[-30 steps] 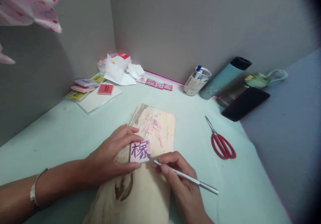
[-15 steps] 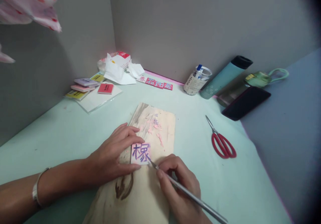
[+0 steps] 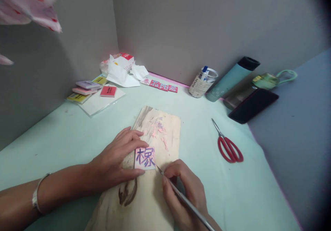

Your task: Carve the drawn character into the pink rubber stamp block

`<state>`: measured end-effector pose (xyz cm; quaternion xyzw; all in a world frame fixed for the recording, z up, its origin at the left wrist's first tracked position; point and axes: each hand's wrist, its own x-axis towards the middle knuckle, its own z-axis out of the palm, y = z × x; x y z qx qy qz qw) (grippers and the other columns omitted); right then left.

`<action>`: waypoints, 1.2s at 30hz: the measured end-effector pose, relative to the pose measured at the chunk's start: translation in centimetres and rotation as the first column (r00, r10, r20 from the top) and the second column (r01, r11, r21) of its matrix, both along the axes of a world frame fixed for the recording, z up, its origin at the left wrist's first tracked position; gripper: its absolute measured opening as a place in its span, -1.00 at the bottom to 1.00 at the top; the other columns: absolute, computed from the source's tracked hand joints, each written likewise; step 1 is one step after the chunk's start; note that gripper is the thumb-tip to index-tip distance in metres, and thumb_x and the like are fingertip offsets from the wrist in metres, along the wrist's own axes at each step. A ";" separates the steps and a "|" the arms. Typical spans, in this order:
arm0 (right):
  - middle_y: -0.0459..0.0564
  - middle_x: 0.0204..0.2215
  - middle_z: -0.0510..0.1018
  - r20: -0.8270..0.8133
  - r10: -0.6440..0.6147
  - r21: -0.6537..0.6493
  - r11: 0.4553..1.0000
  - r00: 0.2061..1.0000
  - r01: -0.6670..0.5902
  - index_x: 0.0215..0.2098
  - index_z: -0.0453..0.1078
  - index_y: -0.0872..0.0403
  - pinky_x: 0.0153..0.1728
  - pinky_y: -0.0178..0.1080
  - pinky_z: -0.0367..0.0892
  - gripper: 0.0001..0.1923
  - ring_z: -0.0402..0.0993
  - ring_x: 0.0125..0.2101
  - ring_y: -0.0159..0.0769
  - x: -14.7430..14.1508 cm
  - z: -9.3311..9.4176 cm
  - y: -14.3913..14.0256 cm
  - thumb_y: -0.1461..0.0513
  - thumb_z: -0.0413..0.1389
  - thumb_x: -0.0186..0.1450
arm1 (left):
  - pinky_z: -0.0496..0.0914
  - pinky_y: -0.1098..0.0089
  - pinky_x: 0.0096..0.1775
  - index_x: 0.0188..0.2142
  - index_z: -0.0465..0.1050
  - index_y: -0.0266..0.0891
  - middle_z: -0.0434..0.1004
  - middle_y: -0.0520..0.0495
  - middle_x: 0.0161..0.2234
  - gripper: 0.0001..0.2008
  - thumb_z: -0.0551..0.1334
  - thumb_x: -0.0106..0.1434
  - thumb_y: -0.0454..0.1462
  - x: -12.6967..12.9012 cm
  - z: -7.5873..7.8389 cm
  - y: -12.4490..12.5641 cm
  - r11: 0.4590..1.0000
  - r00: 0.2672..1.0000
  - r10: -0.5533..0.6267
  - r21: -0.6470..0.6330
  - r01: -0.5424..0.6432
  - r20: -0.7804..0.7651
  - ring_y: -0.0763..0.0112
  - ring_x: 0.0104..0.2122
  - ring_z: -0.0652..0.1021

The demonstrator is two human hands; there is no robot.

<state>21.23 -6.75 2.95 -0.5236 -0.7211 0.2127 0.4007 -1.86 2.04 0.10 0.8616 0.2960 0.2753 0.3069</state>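
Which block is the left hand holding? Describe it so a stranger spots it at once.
Find the wooden board on the pale green tabletop. On it, the left hand holds a small square block near the knife. Its purple-lettered pale top sets it apart from the red tiles farther back.

Scissors (image 3: 224, 140), red-handled; smartphone (image 3: 253, 106), black, stands before green-lidded bottle (image 3: 266, 81); tumbler (image 3: 230, 80), teal, stands beside labelled can (image 3: 198, 87).

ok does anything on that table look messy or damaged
Loose pink and purple shavings lie scattered on the pale wooden board, beyond the small pinkish-white square with purple lettering, looking like uncleared scraps. A dark brown curved mark breaks the board's plain surface; I can't tell whether it is damage or grain.
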 end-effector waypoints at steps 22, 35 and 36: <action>-0.09 -0.44 0.42 -0.046 0.114 -0.074 0.990 0.992 -0.118 -0.34 0.25 0.02 -0.45 -0.29 0.24 -0.84 0.35 -0.47 -0.35 0.2 0.5 0.4 0.35 -0.01 0.41 | 0.11 -0.07 0.32 0.14 0.36 -0.08 0.40 -0.15 0.03 -0.54 0.37 0.27 -0.26 0.0 -0.2 0.1 1.000 1.000 0.009 0.015 -0.009 -0.005 0.00 0.23 0.31; 0.00 -0.40 0.46 0.261 0.260 0.163 0.937 0.930 -0.307 -0.26 0.28 0.04 -0.43 -0.24 0.24 -0.80 0.29 -0.42 -0.27 1.2 -0.5 0.9 0.45 -0.02 0.39 | 0.29 0.09 0.22 0.14 0.38 -0.06 0.40 -0.13 0.02 -0.54 0.37 0.27 -0.21 -0.2 -0.1 0.5 1.000 1.000 -0.025 0.017 0.025 0.012 0.03 0.20 0.33; 0.01 -0.39 0.47 0.329 0.252 0.166 0.933 0.910 -0.319 -0.26 0.29 0.04 -0.43 -0.23 0.22 -0.80 0.27 -0.42 -0.27 1.3 -0.6 0.9 0.44 -0.03 0.42 | 0.30 0.10 0.21 0.14 0.39 -0.06 0.41 -0.12 0.01 -0.54 0.38 0.27 -0.21 -0.2 -0.1 0.6 1.000 1.000 -0.027 0.017 0.027 0.013 0.03 0.20 0.34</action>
